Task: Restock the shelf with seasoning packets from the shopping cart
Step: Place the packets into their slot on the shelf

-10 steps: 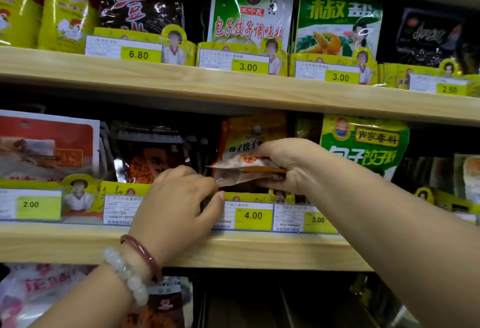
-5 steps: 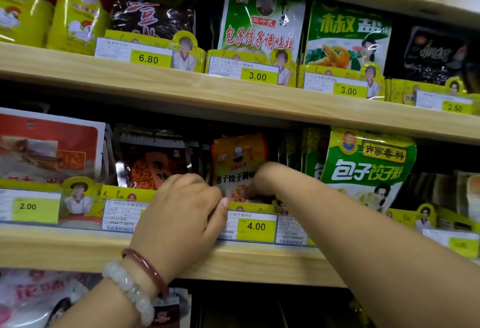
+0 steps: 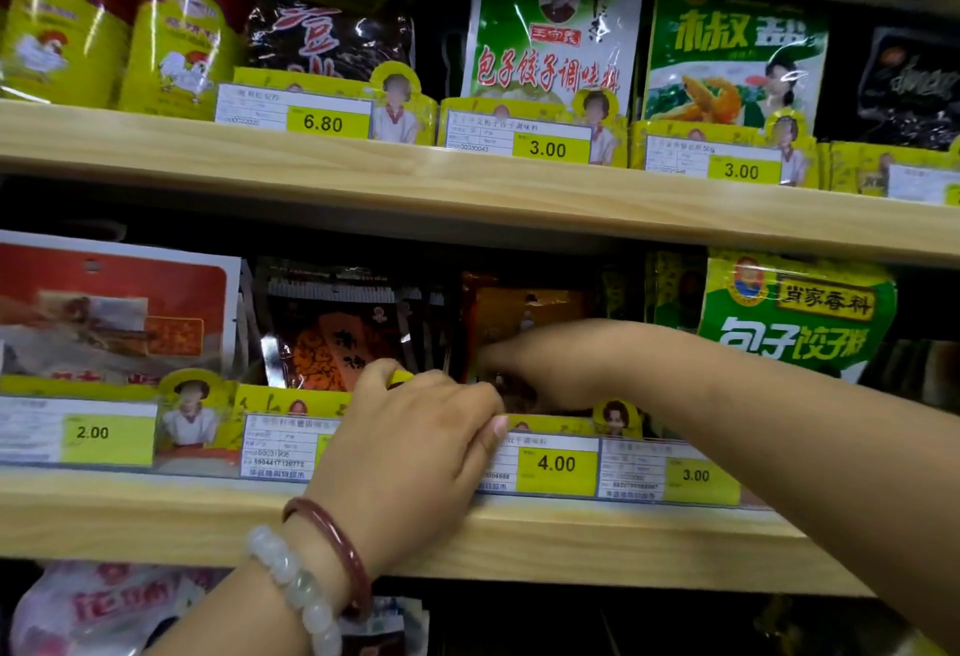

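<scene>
- The landmark is the yellow 4.00 price tag (image 3: 556, 464) on the front lip of the middle wooden shelf (image 3: 156, 515)
- The orange seasoning packet (image 3: 519, 323) stands upright on that shelf just above and behind the 4.00 price tag, in shadow between the neighbouring packs
- The right hand (image 3: 540, 362) reaches into the shelf above the tag, its fingers against the lower front of the orange seasoning packet; blur and shadow hide the fingertips, so I cannot tell whether they pinch the packet or only press it
- The left hand (image 3: 415, 442) lies just left of the tag with fingers curled over the top edge of the yellow label strip (image 3: 291, 403), thumb tip touching the tag's left end; it grips the strip and no packet
- A red bangle (image 3: 337, 546) and a pale bead bracelet (image 3: 291, 582) sit on the left wrist, below and left of the tag
- Right of the tag, past the 3.00 tag (image 3: 695, 475), a green packet (image 3: 795, 312) stands on the same shelf
- Left of the tag stand a dark packet with an orange panel (image 3: 332, 338) and a red-and-white pack (image 3: 114, 312)
- On the shelf above the tag a green-and-white packet (image 3: 556, 32) stands upright
</scene>
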